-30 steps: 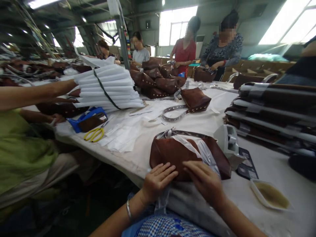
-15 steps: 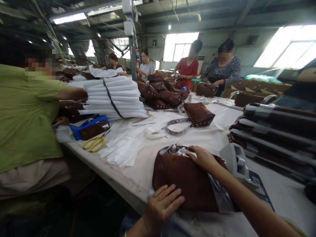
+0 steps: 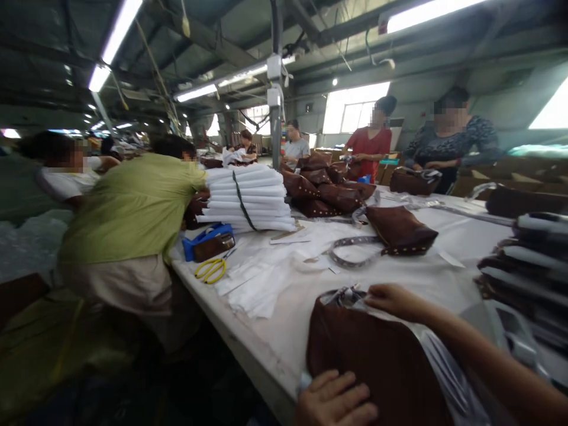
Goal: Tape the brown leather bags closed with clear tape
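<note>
A brown leather handbag [image 3: 373, 349] stands near the table edge in front of me, its top end stuffed with plastic-wrapped straps [image 3: 344, 296]. Clear plastic [image 3: 448, 367] drapes along its right side. My right hand [image 3: 394, 300] is at the bag's upper edge, fingers curled in and closed on the plastic there. Low on the front, my left hand [image 3: 335, 399] rests on the leather with its fingers stretched out and slightly apart; the frame's bottom edge cuts it off.
Another brown bag [image 3: 399, 231] lies farther back with its wrapped strap. Yellow scissors [image 3: 210, 270], a blue tape dispenser [image 3: 206, 239] and a bound stack of white sheets [image 3: 246, 198] are at left. Dark wrapped bags [image 3: 528, 266] are stacked at right. A person in green [image 3: 133, 207] leans over the table.
The view has swung left and up. My right hand has gone from lying spread over the bag's top to curled fingers on the plastic at its edge. The left hand stays on the bag's front.
</note>
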Demonstrator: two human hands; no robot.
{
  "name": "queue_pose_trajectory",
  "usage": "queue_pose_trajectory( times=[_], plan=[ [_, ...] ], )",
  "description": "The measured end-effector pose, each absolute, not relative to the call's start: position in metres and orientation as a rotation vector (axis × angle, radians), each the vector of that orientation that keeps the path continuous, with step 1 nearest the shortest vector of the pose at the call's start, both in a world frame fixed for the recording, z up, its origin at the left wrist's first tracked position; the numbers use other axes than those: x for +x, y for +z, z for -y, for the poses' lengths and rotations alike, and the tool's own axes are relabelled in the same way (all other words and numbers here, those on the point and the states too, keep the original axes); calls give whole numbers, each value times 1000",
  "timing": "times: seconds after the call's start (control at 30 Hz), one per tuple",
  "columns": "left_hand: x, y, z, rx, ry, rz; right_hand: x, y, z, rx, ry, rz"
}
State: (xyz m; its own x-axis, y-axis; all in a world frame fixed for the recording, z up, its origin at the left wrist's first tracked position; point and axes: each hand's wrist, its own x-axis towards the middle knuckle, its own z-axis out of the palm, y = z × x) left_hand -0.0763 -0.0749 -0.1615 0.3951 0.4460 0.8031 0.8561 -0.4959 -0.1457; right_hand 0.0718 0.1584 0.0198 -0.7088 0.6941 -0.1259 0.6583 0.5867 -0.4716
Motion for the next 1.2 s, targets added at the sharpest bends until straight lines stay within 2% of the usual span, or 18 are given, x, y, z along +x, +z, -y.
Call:
queue_pose_trajectory(
  times=[0.13,0.2,0.27,0.57,0.87,0.97,1.2],
  plan=[
    [-89,-104,95,-2147,-1090,1208,57,44,-152,-1257,1388,2391],
    [-90,-92,97,-2171,-1127,1208,49,48,-151,-1262,1723,2116],
    [-89,-90,97,-2185,-1128,1199,42,45,-149,-1262,1923,1876],
    [-94,-96,101,-2218,-1057,1096,13,10,-149,-1225,1895,1468],
    [-86,-88,102,-2227,-1064,1207,46,41,-102,-995,2093,1442],
    [-84,-90,104,-2219,-1115,1254,65,40,-74,-916,1926,1632],
    [-83,-92,106,-2235,-1131,1249,81,16,-13,-960,693,2188]
  ],
)
